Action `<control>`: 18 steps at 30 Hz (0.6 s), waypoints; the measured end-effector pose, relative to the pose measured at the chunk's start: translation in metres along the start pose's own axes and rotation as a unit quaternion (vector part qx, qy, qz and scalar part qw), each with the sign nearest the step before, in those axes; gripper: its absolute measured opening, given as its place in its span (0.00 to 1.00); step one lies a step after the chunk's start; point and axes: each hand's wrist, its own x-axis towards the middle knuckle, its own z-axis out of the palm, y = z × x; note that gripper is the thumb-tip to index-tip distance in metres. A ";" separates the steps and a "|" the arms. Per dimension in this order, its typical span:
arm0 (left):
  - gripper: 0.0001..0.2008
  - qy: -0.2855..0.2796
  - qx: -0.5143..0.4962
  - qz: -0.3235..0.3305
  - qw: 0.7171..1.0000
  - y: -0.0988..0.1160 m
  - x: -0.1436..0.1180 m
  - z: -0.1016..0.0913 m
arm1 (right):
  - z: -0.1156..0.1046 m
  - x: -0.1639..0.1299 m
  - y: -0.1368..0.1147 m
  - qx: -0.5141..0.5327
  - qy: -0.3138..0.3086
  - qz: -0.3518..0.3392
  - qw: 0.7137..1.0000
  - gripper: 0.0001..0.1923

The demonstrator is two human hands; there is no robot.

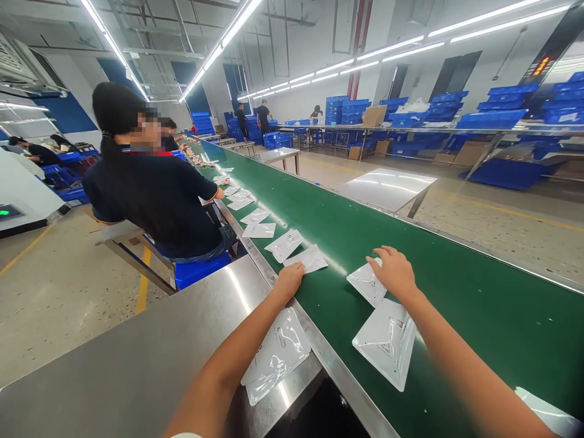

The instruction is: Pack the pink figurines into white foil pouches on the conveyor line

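Note:
My left hand (291, 280) is at the near edge of the green conveyor belt, its fingers curled closed on the corner of a flat white pouch (312, 258). My right hand (395, 271) is over the belt, thumb and fingers apart, beside another white pouch (365, 285); whether it touches that pouch I cannot tell. A larger-looking printed white pouch (385, 344) lies just below, under my right forearm. Beneath my left forearm, a small stack of glossy white pouches (280, 350) rests on the steel table, partly over the belt's metal rim.
The green belt (465, 304) runs from lower right to the far left. More white pouches (258, 230) lie along its near side. A seated co-worker (155, 201) is at the left, beyond the steel table (159, 347). Blue crates (497, 118) stand on far shelving.

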 end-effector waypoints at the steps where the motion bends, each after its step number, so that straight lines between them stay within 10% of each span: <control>1: 0.12 -0.005 0.004 0.006 1.000 0.004 -0.003 -0.003 | 0.003 -0.005 -0.012 -0.005 0.013 -0.069 0.998 0.19; 4: 0.12 -0.015 0.011 0.020 1.000 0.021 -0.012 -0.016 | 0.013 -0.023 -0.057 -0.003 -0.004 -0.294 0.956 0.19; 7: 0.14 -0.023 0.003 0.031 0.999 0.036 -0.025 -0.039 | 0.020 -0.038 -0.095 0.021 -0.027 -0.379 0.925 0.19; 12: 0.20 -0.020 -0.164 0.023 0.986 0.031 -0.050 -0.092 | 0.014 -0.043 -0.115 0.118 -0.050 -0.299 0.946 0.14; 18: 0.33 -0.036 -0.547 0.022 0.836 0.014 -0.073 -0.091 | 0.006 -0.046 -0.128 0.414 -0.166 -0.134 0.885 0.21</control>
